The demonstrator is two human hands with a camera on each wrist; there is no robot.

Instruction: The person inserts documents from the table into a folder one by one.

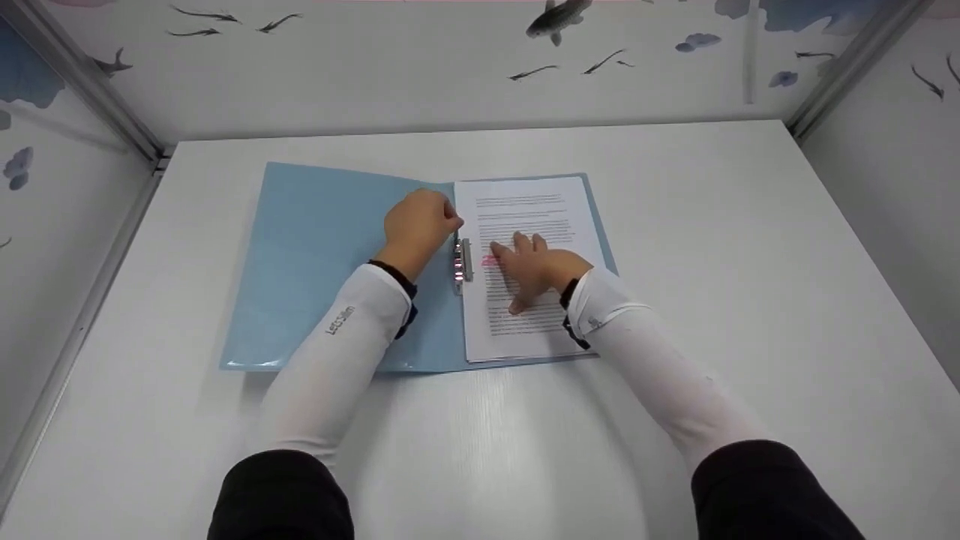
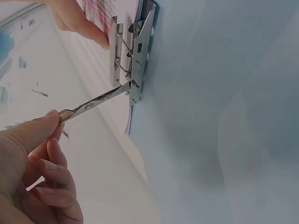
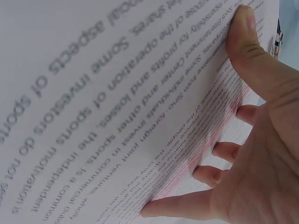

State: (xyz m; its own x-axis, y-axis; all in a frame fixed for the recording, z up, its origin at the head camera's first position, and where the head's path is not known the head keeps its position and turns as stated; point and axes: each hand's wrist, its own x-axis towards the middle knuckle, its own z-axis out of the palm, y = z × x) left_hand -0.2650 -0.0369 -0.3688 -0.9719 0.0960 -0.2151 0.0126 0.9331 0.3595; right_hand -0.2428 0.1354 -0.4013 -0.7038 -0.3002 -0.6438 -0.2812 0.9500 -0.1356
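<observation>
A blue folder (image 1: 322, 247) lies spread on the table, with a stack of printed sheets (image 1: 525, 337) on its right half. Along the spine sits a metal clip (image 1: 462, 262). In the left wrist view the clip's lever (image 2: 96, 102) sticks up from it, its end pinched between thumb and forefinger of my left hand (image 1: 420, 225). My right hand (image 1: 536, 270) rests on the printed page with its fingers spread, over a patch of pink marking (image 1: 490, 260). The right wrist view shows the fingertips and thumb (image 3: 247, 28) touching the paper.
The white table (image 1: 750, 262) runs out around the folder on all sides. Behind it stands a white wall panel (image 1: 405, 75) printed with fish and plants, and side panels rise at left and right.
</observation>
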